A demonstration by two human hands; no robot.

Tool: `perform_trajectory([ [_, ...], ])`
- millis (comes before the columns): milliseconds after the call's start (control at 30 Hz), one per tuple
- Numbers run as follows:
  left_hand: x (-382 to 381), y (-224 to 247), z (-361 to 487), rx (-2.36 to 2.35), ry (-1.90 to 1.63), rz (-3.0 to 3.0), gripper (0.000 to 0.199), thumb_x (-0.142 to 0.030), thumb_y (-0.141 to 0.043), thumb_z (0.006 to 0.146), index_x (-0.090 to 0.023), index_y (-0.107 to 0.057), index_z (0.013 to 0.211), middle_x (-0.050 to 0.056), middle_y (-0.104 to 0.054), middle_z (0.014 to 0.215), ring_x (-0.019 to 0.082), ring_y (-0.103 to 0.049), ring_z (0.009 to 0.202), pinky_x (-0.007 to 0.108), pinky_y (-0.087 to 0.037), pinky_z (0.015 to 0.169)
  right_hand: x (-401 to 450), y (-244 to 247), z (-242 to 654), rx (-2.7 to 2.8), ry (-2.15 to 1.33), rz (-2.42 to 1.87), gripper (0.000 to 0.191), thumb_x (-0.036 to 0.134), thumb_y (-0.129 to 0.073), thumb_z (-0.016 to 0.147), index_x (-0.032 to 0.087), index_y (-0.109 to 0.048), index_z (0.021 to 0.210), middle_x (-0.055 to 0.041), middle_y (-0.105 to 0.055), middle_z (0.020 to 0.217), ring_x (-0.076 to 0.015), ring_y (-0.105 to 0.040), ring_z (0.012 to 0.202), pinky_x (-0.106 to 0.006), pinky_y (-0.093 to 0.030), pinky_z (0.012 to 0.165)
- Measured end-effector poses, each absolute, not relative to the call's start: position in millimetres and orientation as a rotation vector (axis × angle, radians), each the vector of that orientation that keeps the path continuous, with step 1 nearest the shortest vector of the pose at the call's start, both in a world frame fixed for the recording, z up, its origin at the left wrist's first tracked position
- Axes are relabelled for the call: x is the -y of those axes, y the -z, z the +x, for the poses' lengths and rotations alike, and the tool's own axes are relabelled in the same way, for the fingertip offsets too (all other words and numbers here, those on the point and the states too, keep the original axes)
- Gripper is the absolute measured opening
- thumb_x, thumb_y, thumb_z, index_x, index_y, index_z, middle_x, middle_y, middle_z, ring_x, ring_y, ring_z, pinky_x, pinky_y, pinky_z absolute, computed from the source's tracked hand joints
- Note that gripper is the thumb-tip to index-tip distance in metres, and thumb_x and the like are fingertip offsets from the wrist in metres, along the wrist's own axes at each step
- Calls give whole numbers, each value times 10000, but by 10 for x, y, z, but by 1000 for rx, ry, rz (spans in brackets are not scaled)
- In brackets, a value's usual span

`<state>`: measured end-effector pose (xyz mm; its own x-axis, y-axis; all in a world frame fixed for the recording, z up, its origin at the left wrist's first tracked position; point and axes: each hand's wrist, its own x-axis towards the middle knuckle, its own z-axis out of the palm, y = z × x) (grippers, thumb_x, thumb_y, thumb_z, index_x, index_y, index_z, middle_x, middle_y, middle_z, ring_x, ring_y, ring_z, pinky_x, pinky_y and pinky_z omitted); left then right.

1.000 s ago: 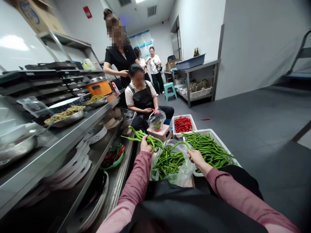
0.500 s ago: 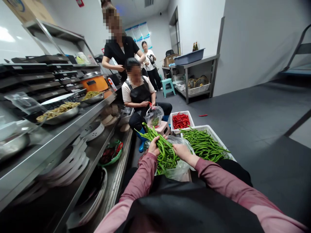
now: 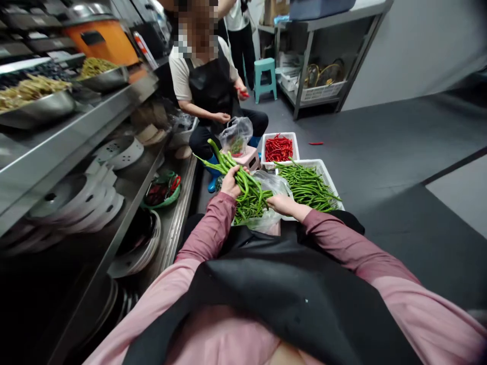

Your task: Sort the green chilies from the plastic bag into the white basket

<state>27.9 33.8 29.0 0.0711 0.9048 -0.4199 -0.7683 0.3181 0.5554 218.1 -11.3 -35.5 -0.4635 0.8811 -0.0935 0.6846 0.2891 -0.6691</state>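
A bunch of long green chili peppers (image 3: pixel 245 183) is gripped in my left hand (image 3: pixel 231 183), their ends fanning toward the upper left. Just to the right, my right hand (image 3: pixel 282 204) has its fingers closed in a pinch at the lower end of a green chili from the bunch; the fingertips are partly hidden. Beneath both hands, a clear plastic bag (image 3: pixel 271 222) lies open around a heap of shorter green chili pieces (image 3: pixel 247 210). A white basket (image 3: pixel 330 185) filled with long green chilies stands beside my right hand.
A smaller white basket (image 3: pixel 296 144) of red chilies is behind the green ones; one red chili (image 3: pixel 315 143) lies on the floor. Facing me, a seated person (image 3: pixel 209 86) in a black apron handles red chili over a plastic bag. Steel shelving (image 3: pixel 125 147) runs along my left.
The camera view has tilted downward, so everything sits higher in the picture. Both my hands keep their hold at the bunch. The seated person's hands have moved apart.
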Motion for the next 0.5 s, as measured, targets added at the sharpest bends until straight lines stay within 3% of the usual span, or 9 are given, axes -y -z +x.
perform_trajectory([
  [100, -393, -371, 263, -809, -1394, 176, 142, -181, -506, 836, -115, -570, 728, 27, -632, 622, 124, -630, 599, 287, -534, 750, 212, 399, 2167, 1727, -1505, -1299, 282, 441, -488, 798, 175, -530, 715, 20, -536, 595, -58, -363, 426, -203, -270, 432],
  [200, -423, -387, 273, -900, -1434, 75, 163, -175, -498, 848, -128, -529, 694, 15, -604, 594, 115, -609, 568, 267, -530, 691, 276, 408, 2135, 1264, -1721, -1176, 330, 469, -627, 670, 186, -499, 781, 59, -485, 599, -25, -278, 388, -182, -156, 388],
  [333, -469, -323, 257, -983, -1422, -31, 202, -184, -496, 853, -152, -471, 655, -18, -525, 530, 109, -572, 525, 268, -524, 649, 305, 409, 2119, 1050, -1738, -1135, 387, 434, -695, 601, 178, -529, 839, 91, -409, 530, -18, -236, 372, -181, -121, 385],
  [500, -554, -206, 218, -1048, -1445, -82, 225, -185, -511, 842, -164, -437, 631, -28, -497, 525, 97, -528, 487, 278, -516, 624, 346, 428, 2061, 1107, -1441, -1217, 298, 413, -661, 653, 177, -545, 793, 99, -329, 470, -35, -247, 386, -192, -149, 385],
])
